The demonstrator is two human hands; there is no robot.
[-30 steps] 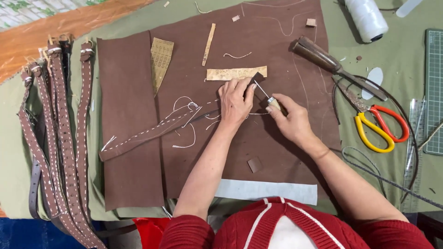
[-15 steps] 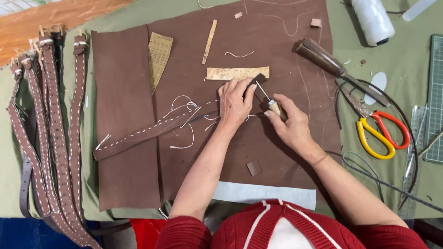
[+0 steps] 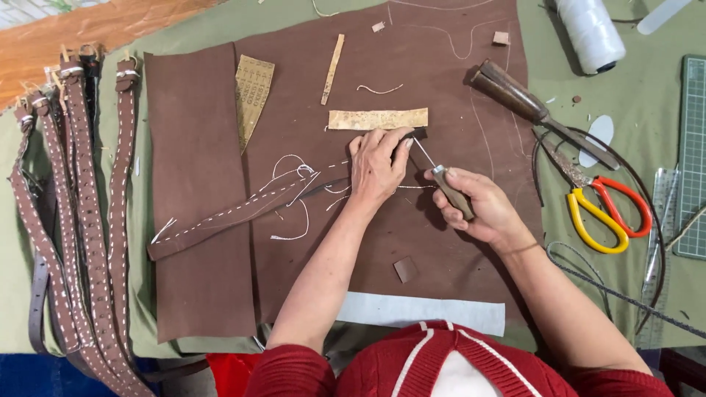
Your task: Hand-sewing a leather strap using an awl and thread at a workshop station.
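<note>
Left hand (image 3: 376, 167) presses the stitched brown leather strap (image 3: 243, 213) flat, fingers pressed together; right hand (image 3: 476, 208) grip pinching a wooden-handled awl (image 3: 441, 176), tip probably touching strap end.

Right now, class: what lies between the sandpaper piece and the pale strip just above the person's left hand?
In the head view, only bare brown leather sheet lies between the sandpaper piece and the pale strip above the left hand.

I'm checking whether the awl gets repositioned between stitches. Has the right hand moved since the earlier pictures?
No, not noticeably. The right hand holds the awl just below the tan strip, beside the left hand, as before.
</note>
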